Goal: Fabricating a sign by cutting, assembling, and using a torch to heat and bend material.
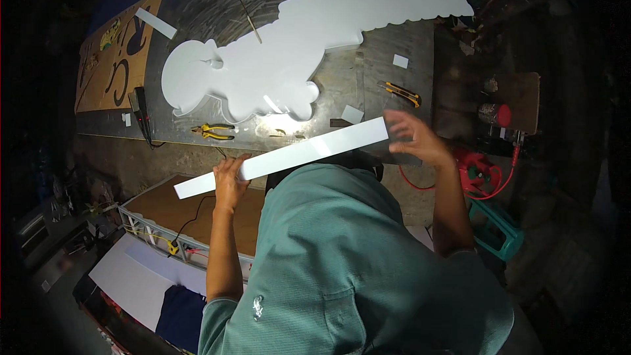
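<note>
A long flat white strip point(315, 149) slants across in front of my body, its right end higher. My left hand point(230, 181) grips it near the left end, fingers wrapped round it. Just beyond the right end, my right hand point(415, 138) has its fingers spread and appears apart from the strip. On the dark table point(384, 46) lies a large white cut-out shape point(263, 69) with wavy edges and raised rims along parts of its outline. Pliers with yellow-and-black handles point(213, 131) rest near the table's front edge. A yellow-and-black utility knife point(399, 93) lies above my right hand.
Small white pieces point(400, 61) and a short white strip point(156, 23) lie on the table. A black corded tool point(139, 113) sits at its left front edge, beside a brown lettered board point(121, 59). A thin stick point(250, 18) crosses the cut-out. A green stool point(496, 230) stands at right.
</note>
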`<state>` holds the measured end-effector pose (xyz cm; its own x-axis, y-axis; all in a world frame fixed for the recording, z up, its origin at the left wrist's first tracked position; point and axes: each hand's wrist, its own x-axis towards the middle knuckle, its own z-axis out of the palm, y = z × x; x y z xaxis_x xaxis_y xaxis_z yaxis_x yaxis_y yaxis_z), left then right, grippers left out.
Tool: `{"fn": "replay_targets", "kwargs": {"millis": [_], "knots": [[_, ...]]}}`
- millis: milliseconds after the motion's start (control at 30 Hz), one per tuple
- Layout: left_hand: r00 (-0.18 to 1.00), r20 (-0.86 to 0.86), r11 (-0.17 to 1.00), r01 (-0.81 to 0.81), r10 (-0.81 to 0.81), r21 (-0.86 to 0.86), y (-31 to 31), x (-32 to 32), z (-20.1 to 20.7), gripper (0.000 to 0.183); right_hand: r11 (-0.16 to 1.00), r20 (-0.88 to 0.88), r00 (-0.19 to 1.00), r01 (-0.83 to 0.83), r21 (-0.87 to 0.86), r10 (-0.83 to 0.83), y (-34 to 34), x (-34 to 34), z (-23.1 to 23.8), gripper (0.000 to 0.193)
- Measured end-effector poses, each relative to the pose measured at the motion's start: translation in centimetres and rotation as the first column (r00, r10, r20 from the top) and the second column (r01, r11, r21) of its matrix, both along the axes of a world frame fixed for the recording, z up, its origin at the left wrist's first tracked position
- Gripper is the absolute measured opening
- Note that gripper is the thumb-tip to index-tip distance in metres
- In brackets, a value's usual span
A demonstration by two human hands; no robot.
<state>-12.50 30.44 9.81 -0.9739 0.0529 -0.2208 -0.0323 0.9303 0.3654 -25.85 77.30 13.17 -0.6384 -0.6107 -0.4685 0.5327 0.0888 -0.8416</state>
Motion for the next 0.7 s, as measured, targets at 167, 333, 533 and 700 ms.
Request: {"fn": "replay_targets", "kwargs": {"millis": [167, 333, 533, 700], "knots": [[0.988, -0.030, 0.988, 0.150, -0.151, -0.035, 4.4, -2.4, 1.5, 0.073, 0.814, -0.772, 0.570, 0.284, 0.506, 0.281, -4.2, 1.8, 2.6, 0.071], [0.966, -0.045, 0.967, 0.255, -0.254, 0.013, 10.6, -5.4, 2.9, 0.075, 0.854, -0.769, 0.467, 0.052, 0.517, 0.437, -11.1, 3.9, 0.2, 0.076], [0.939, -0.219, 0.958, 0.231, -0.265, -0.171, 9.5, -6.4, 4.0, 0.052, 0.852, -0.676, 0.618, 0.020, 0.524, 0.401, -10.2, 3.6, -1.9, 0.063], [0.949, -0.316, 0.902, -0.115, -0.024, -0.415, 1.0, -5.3, 5.9, 0.057, 0.835, -0.565, 0.728, -0.018, 0.550, 0.388, -5.4, 2.3, -0.6, 0.058]]}}
